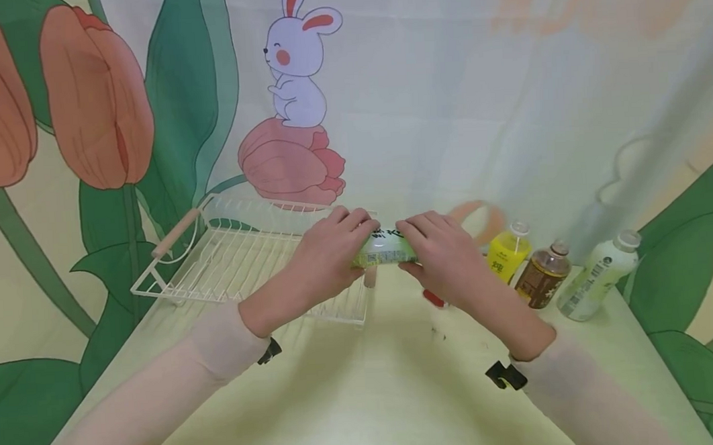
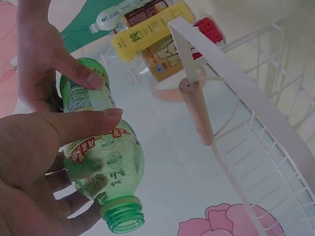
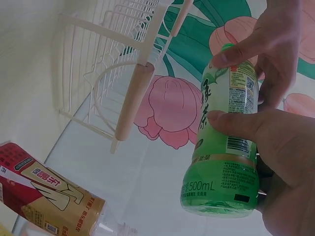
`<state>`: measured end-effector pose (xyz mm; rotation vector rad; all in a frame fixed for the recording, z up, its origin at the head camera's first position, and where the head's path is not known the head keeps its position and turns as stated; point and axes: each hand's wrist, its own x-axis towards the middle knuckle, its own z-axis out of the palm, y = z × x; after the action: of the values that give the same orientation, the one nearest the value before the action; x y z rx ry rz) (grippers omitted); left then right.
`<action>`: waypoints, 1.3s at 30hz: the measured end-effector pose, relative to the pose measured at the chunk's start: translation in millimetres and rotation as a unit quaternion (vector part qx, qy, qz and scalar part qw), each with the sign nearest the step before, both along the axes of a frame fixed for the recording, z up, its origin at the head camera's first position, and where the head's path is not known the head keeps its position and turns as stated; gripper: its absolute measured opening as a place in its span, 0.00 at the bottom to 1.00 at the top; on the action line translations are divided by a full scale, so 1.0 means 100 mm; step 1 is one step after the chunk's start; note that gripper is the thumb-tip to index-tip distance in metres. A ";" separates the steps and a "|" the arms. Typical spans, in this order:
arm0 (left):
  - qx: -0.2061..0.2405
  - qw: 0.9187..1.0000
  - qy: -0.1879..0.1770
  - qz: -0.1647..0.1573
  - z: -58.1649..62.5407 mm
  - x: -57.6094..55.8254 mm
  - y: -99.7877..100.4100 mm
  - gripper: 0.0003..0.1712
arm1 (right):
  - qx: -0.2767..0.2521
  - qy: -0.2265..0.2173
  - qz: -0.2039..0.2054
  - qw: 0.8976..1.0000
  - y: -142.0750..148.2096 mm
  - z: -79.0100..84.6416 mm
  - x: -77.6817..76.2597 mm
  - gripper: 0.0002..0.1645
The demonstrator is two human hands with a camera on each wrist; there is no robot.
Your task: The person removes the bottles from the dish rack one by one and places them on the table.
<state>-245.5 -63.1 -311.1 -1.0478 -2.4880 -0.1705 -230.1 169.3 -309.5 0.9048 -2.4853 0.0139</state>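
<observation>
Both hands hold a green plastic tea bottle [image 1: 387, 249] sideways above the table, beside the right end of the wire rack. My left hand [image 1: 330, 251] grips its neck half, thumb across the label in the left wrist view. The threaded mouth [image 2: 123, 216] of the bottle shows no cap. My right hand [image 1: 445, 251] grips the base half. In the right wrist view the right thumb [image 3: 231, 123] lies along the label, and the "500mL" print faces the camera. Some fingers of both hands are hidden behind the bottle.
A white wire rack [image 1: 250, 268] with wooden handles stands at left. On the right stand a yellow bottle [image 1: 506, 255], a brown-labelled bottle [image 1: 543, 276] and a pale green-white bottle [image 1: 598, 277]. A red-and-gold bottle [image 3: 59, 191] is mostly hidden by my right hand in the head view.
</observation>
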 end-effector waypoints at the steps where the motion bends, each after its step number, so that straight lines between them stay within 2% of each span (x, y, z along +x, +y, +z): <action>1: -0.001 1.000 0.003 0.000 0.00 0.00 0.01 0.40 | 0.000 -0.001 -0.001 1.000 0.01 -0.01 0.00 0.39; 16: -0.011 1.000 -0.005 0.008 0.01 0.01 0.05 0.44 | -0.024 -0.006 0.002 1.000 0.03 -0.06 0.00 0.38; 19: 0.009 1.000 -0.021 0.015 0.06 -0.01 0.02 0.48 | -0.043 -0.021 -0.005 0.999 0.04 -0.07 -0.02 0.40; 23: 0.068 0.994 -0.055 0.059 0.16 -0.03 -0.13 0.58 | -0.091 -0.075 -0.034 0.992 0.09 -0.10 -0.08 0.43; 25: 0.101 0.989 -0.064 0.082 0.21 -0.04 -0.25 0.61 | -0.130 -0.117 -0.053 0.983 0.14 -0.12 -0.13 0.44; 27: 0.131 0.983 -0.082 0.097 0.23 -0.06 -0.38 0.62 | -0.184 -0.164 -0.068 0.967 0.20 -0.15 -0.19 0.43; 30: 0.159 0.973 -0.138 0.091 0.18 -0.09 -0.57 0.59 | -0.282 -0.226 -0.086 0.928 0.27 -0.21 -0.28 0.42; 33: 0.159 0.961 -0.216 0.074 0.04 -0.12 -0.73 0.57 | -0.369 -0.260 -0.098 0.887 0.31 -0.34 -0.36 0.40; 35: 0.150 0.952 -0.259 0.061 -0.10 -0.14 -0.81 0.58 | -0.405 -0.268 -0.101 0.868 0.30 -0.47 -0.42 0.41; 37: 0.137 0.948 -0.285 0.046 -0.26 -0.15 -0.88 0.59 | -0.427 -0.263 -0.104 0.859 0.27 -0.61 -0.48 0.41; 39: 0.123 0.946 -0.297 0.032 -0.43 -0.16 -0.92 0.59 | -0.436 -0.253 -0.110 0.857 0.23 -0.73 -0.53 0.40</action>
<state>-261.5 -155.0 -354.4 -0.9019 -2.9112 -0.8685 -283.3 192.8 -383.0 0.2197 -2.5544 1.3341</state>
